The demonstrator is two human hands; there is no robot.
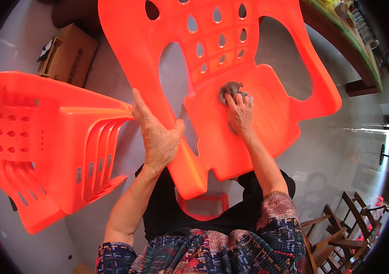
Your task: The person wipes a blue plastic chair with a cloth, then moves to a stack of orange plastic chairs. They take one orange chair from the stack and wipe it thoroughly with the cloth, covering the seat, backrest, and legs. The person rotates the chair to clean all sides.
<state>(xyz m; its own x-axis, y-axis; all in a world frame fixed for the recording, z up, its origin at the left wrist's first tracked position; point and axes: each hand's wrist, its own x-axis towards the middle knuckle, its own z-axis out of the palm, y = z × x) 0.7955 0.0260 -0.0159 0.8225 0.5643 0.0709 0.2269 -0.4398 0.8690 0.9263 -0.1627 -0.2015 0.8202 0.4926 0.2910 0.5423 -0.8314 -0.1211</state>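
Observation:
An orange-red plastic armchair (pixel 267 105) with teardrop holes in its backrest stands in front of me, its seat tilted toward me. My left hand (pixel 155 132) grips the chair's left armrest, thumb on the near side and fingers along the outer edge. On the seat, close to the backrest, my right hand (pixel 241 112) presses a crumpled grey-brown cloth (pixel 232 89) against the plastic. The fingers are bent over the cloth, and part of it sticks out beyond them.
Several nested orange-red chairs (pixel 53 137) lie tipped at the left. Behind them is a cardboard box (pixel 69 57). A green-topped wooden counter (pixel 356 39) curves along the upper right. Dark wooden chairs (pixel 340 230) crowd the lower right. Below me shows an orange-red stool (pixel 224 203).

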